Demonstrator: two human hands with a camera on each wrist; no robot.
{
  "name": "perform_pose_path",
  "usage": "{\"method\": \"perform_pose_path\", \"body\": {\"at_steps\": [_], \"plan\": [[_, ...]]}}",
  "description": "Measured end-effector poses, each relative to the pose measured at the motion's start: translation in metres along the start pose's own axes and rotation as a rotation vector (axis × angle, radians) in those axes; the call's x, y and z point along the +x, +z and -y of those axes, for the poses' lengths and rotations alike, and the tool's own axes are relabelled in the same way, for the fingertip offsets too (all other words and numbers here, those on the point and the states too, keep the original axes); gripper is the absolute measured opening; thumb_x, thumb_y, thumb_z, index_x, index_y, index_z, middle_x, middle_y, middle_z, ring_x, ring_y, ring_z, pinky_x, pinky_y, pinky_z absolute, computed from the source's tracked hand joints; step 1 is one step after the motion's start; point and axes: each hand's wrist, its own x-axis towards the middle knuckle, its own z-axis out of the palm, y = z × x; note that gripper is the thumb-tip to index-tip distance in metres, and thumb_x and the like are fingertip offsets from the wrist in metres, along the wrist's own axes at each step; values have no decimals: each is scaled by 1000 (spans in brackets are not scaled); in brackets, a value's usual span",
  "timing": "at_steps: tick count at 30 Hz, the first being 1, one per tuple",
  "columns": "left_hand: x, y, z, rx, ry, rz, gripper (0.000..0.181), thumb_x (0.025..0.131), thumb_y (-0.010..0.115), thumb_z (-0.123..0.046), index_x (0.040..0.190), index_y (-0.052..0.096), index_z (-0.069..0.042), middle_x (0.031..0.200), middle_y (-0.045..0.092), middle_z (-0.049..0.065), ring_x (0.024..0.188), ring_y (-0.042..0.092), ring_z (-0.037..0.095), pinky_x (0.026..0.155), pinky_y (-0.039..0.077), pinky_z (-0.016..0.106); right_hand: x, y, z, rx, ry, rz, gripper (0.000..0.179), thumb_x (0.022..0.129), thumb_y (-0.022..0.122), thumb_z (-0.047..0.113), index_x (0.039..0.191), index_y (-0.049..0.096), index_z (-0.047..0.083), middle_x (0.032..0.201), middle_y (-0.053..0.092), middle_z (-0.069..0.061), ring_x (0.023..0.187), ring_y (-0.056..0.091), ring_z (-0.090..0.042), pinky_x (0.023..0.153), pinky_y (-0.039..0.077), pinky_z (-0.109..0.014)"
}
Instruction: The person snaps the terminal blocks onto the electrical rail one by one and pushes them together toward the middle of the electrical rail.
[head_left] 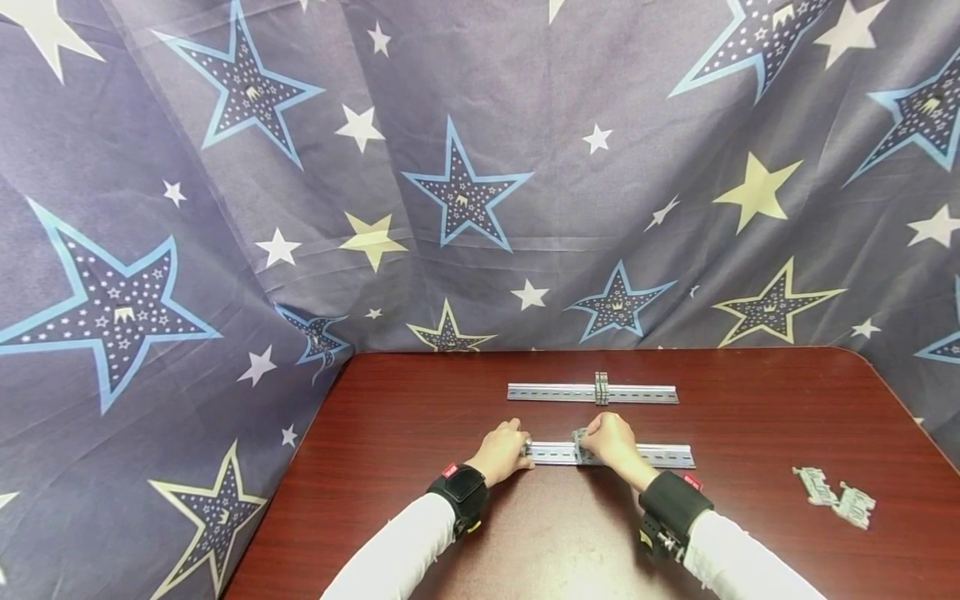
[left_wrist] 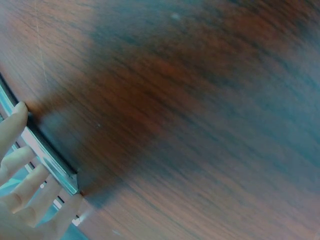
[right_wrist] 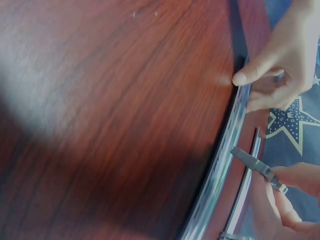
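A slotted metal DIN rail (head_left: 555,453) lies crosswise on the table in front of the person. The left hand (head_left: 501,452) grips its left end, thumb on the near edge and fingers along the far side in the left wrist view. Between thumb and fingers, the right hand (head_left: 612,442) pinches a thin grey terminal block (right_wrist: 254,163) near the rail's middle. In the right wrist view the block stands on edge, tilted, its lower end overlapping the rail; whether it is clipped on, I cannot tell.
Farther back lies a second DIN rail (head_left: 551,392), with a few terminal blocks (head_left: 602,388) standing side by side near its middle. Two loose terminal blocks (head_left: 855,505) lie flat at the right of the brown table (head_left: 390,417). A star-patterned cloth (head_left: 465,292) hangs behind.
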Motion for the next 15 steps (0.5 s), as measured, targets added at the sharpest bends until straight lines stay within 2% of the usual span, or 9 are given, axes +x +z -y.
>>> {"method": "perform_pose_path", "body": {"at_steps": [10,15], "plan": [[1,1,0,9,-8,4,28,75,88,-27,89,74,-8,88,58,5,85,62,23,70,56,31,-5,14,7,30,-1,-10,9,68,69,2,73,66,-5,74,70,-18,72,67,-31,72,54,-41],[1,1,0,12,-9,0,27,74,88,-26,88,74,-8,88,58,6,85,62,23,70,56,31,-6,22,7,49,8,-11,9,68,70,0,74,64,-4,74,70,-18,69,67,-30,70,56,-39]]}}
